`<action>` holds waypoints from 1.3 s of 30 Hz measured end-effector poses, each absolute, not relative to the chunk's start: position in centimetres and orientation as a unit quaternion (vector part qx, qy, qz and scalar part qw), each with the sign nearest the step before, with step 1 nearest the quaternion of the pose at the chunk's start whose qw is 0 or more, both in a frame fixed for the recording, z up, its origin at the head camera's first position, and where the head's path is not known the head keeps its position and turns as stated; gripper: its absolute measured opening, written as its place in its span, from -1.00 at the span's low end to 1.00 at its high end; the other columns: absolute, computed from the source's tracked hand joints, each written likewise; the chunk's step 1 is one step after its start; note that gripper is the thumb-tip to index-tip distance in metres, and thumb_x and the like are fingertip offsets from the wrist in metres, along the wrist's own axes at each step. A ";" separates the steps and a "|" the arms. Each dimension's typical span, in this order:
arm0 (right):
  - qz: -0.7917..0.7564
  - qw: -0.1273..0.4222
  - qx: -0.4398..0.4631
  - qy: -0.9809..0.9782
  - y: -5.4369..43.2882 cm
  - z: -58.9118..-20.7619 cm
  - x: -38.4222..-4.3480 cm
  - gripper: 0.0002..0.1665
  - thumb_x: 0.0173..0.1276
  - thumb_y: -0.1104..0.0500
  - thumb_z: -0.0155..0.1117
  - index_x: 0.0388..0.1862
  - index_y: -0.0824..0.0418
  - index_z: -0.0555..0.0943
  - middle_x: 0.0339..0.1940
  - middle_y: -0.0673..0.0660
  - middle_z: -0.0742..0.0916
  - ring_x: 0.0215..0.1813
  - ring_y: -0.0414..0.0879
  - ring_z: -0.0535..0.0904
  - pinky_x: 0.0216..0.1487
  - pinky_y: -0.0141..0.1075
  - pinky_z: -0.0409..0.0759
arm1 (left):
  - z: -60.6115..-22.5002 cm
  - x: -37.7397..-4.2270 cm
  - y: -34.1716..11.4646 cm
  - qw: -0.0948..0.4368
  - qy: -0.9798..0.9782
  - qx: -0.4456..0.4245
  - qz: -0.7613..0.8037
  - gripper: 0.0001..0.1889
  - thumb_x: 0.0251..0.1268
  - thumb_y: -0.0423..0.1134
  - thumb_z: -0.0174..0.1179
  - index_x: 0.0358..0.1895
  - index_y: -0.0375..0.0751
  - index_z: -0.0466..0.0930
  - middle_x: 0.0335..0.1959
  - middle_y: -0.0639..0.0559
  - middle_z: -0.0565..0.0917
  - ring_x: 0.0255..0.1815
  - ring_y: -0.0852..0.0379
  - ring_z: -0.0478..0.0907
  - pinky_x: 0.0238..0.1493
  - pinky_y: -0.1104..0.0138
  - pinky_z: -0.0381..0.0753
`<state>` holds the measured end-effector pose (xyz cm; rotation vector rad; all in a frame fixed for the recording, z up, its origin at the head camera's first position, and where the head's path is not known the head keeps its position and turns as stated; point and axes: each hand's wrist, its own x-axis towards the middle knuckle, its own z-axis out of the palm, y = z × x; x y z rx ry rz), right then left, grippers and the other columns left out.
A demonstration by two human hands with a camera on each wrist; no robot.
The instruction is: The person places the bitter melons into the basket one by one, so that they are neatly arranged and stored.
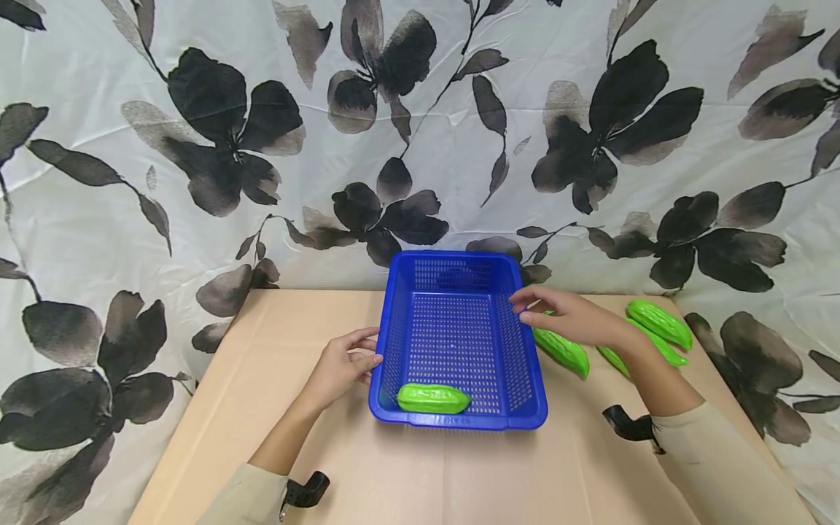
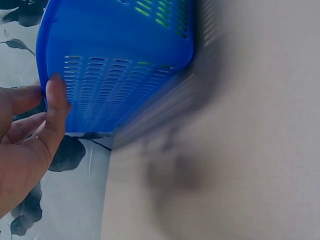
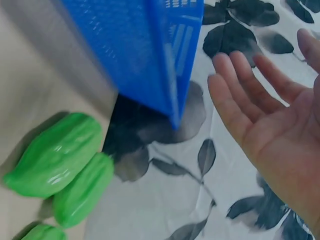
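A blue perforated plastic basket (image 1: 453,343) sits in the middle of the head view, with one glossy, ridged green bitter gourd (image 1: 433,399) lying at its near end. My left hand (image 1: 341,368) is at the basket's left side. The left wrist view shows its thumb and fingers (image 2: 57,95) pinching the rim. By the right rim is my right hand (image 1: 567,313); in the right wrist view its palm (image 3: 280,125) is open, fingers loosely extended and apart from the basket. Whether the basket's base is fully on the table cannot be told.
More green bitter gourds lie right of the basket: one beside it (image 1: 564,352), others (image 1: 659,323) near the table's right edge, partly hidden by my right forearm. The light wooden table (image 1: 446,474) meets a white cloth (image 1: 472,168) with dark flowers behind.
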<state>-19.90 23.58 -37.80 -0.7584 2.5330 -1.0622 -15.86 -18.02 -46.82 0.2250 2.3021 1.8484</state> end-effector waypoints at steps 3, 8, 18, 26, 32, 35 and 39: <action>-0.366 0.114 -0.241 0.892 24.8 -38.4 -19.6 -0.49 0.63 0.03 0.15 0.42 0.25 0.46 0.30 0.26 0.65 0.27 0.17 0.61 0.24 0.04 0.70 | -46.8 -15.9 -18.0 0.091 0.772 0.075 0.624 -0.43 0.36 -0.56 0.25 0.43 -0.48 0.39 0.04 -0.43 0.63 -0.35 0.16 0.74 -0.43 0.28 0.84; -0.369 0.076 -0.193 0.906 26.6 -39.9 -19.1 -0.44 0.62 0.03 0.17 0.44 0.30 0.43 0.36 0.32 0.60 0.32 0.29 0.57 0.30 0.21 0.64 | -46.6 -15.8 -18.0 0.097 0.769 0.073 0.627 -0.42 0.37 -0.55 0.25 0.44 -0.48 0.38 0.06 -0.44 0.63 -0.32 0.13 0.74 -0.42 0.30 0.84; -0.331 0.023 -0.138 0.933 29.2 -45.1 -19.0 -0.31 0.52 0.05 0.33 0.44 0.40 0.39 0.39 0.44 0.52 0.32 0.43 0.52 0.32 0.35 0.55 | -46.5 -15.9 -17.9 0.091 0.772 0.073 0.625 -0.43 0.36 -0.55 0.26 0.43 -0.46 0.40 0.02 -0.40 0.65 -0.34 0.15 0.75 -0.42 0.27 0.84; -0.275 0.005 -0.143 0.951 29.7 -48.4 -18.7 -0.28 0.45 0.15 0.40 0.40 0.52 0.40 0.32 0.54 0.55 0.32 0.47 0.49 0.30 0.35 0.54 | -47.0 -15.7 -17.8 0.099 0.770 0.068 0.627 -0.42 0.35 -0.57 0.26 0.43 -0.47 0.40 0.02 -0.39 0.64 -0.35 0.15 0.74 -0.44 0.27 0.84; -0.253 -0.005 -0.145 0.956 29.6 -49.4 -18.9 -0.24 0.41 0.16 0.42 0.41 0.57 0.37 0.32 0.57 0.53 0.39 0.50 0.40 0.41 0.38 0.41 | -46.7 -15.7 -18.0 0.098 0.770 0.069 0.626 -0.43 0.36 -0.56 0.26 0.43 -0.47 0.40 0.03 -0.40 0.65 -0.34 0.11 0.73 -0.43 0.26 0.84; -0.246 -0.010 -0.146 0.958 29.5 -49.4 -18.9 -0.22 0.41 0.13 0.43 0.40 0.56 0.38 0.32 0.58 0.54 0.38 0.50 0.41 0.41 0.38 0.41 | -46.6 -15.8 -18.1 0.099 0.769 0.070 0.628 -0.42 0.36 -0.56 0.26 0.43 -0.48 0.38 0.04 -0.42 0.64 -0.34 0.11 0.73 -0.43 0.27 0.83; -0.247 -0.015 -0.140 0.959 29.6 -49.4 -19.0 -0.24 0.40 0.12 0.43 0.40 0.53 0.39 0.31 0.57 0.54 0.37 0.50 0.41 0.40 0.38 0.41 | -46.5 -16.0 -18.2 0.100 0.767 0.071 0.630 -0.42 0.36 -0.55 0.26 0.44 -0.48 0.38 0.05 -0.43 0.64 -0.34 0.10 0.73 -0.43 0.29 0.83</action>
